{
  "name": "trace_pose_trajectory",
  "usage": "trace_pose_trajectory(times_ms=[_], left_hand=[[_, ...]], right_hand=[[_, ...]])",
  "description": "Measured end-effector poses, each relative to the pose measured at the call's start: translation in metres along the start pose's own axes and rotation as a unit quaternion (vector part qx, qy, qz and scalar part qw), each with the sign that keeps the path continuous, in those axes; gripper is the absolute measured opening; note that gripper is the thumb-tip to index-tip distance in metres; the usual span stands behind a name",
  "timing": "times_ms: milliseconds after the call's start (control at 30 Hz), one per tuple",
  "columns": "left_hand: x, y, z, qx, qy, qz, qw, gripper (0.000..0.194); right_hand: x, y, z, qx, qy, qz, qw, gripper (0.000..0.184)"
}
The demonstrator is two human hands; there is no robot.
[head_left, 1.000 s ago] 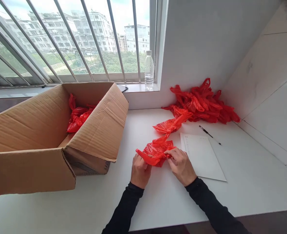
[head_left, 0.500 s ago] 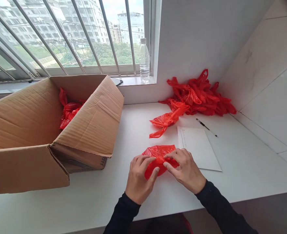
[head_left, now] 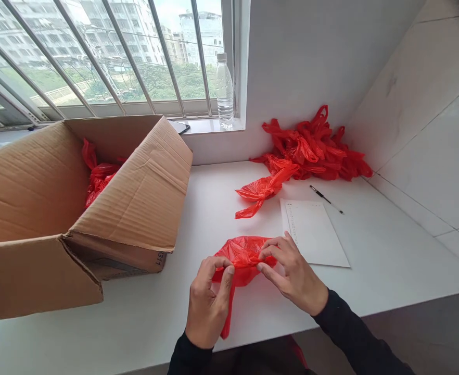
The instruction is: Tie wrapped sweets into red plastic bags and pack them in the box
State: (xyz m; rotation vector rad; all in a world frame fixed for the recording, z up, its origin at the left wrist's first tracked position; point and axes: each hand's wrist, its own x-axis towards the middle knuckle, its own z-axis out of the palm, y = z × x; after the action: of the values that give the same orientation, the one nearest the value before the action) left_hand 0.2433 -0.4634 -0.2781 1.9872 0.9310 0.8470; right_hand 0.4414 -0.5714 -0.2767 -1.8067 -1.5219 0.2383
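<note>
A thin red plastic bag [head_left: 245, 251] lies on the white table in front of me, bunched along its middle. My left hand [head_left: 209, 299] pinches its left part between thumb and forefinger, and a narrow red strip hangs from there toward the table's front edge. On the other side, my right hand [head_left: 294, 271] grips the bag's right part between thumb and fingertips. A second red bag, knotted or twisted [head_left: 263, 188], rests a little farther back, touching a heap of red plastic bags [head_left: 315, 148] against the wall.
To the left stands an open cardboard box [head_left: 131, 192] with red bags [head_left: 100, 179] inside. White paper sheets [head_left: 319, 234] and a pen [head_left: 326, 199] lie at the right. A water bottle [head_left: 225, 96] and a dark flat device [head_left: 180, 126] are on the windowsill.
My left hand has moved left and closed on the bag, drawing a strip out toward me. The right hand stays at the bag's right side. The view has shifted slightly.
</note>
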Motion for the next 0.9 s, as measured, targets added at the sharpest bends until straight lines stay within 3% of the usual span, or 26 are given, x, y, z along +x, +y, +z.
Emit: trace_pose_trajectory(times_ms=[133,200,333,433,500,633,733,800,900], left_hand=[[-0.003,-0.018,-0.018,0.0,0.073,-0.051,0.996,0.021],[-0.006,-0.018,-0.02,-0.006,0.098,-0.053,0.994,0.022],[-0.007,0.006,-0.005,0.039,0.057,0.061,0.996,0.042],[-0.002,0.016,0.001,0.076,0.035,0.12,0.989,0.018],[0.002,0.011,-0.005,0.065,0.068,0.089,0.992,0.008],[0.007,-0.004,-0.022,0.036,0.125,0.018,0.991,0.014],[0.005,-0.001,-0.025,0.03,0.154,0.023,0.987,0.015],[0.001,0.009,-0.025,0.028,0.146,0.047,0.988,0.015],[-0.009,0.025,-0.03,-0.029,0.079,0.043,0.996,0.018]], right_hand=[[-0.005,0.012,-0.012,0.021,0.062,0.072,0.995,0.008],[-0.008,0.012,-0.018,0.042,0.063,0.113,0.991,0.011],[-0.005,-0.001,-0.013,0.093,0.019,0.089,0.991,0.022],[-0.002,-0.005,-0.009,0.129,0.023,0.102,0.986,0.016],[-0.003,0.001,-0.011,0.179,0.059,0.15,0.971,0.021],[-0.01,0.017,-0.021,0.306,0.117,0.215,0.92,0.03],[-0.012,0.018,-0.024,0.344,0.122,0.227,0.903,0.032],[-0.01,0.014,-0.025,0.336,0.111,0.218,0.91,0.029],[-0.008,0.0,-0.029,0.299,0.104,0.202,0.927,0.027]])
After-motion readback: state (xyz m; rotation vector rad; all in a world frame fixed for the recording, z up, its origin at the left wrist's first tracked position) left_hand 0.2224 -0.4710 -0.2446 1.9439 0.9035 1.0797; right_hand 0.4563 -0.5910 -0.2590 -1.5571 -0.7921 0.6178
